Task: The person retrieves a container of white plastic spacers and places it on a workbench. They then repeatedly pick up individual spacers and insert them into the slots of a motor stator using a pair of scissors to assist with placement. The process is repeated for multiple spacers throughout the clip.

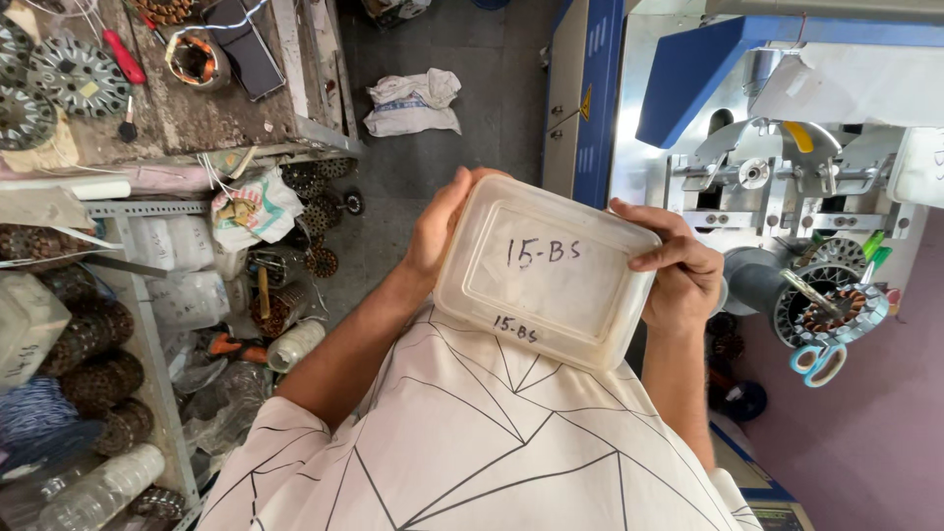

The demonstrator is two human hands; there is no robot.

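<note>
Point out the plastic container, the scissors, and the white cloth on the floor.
Plastic container [546, 270]: head view, middle of its lid.
Scissors [818, 362]: head view, blue handle loops.
White cloth [413, 102]: head view, middle of the crumpled bundle.

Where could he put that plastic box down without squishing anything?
Both hands, left and right, hold the box. Bare room: the grey floor between the white rag and the blue machine. The bench and shelves on the left are crowded with parts and bags.
</note>
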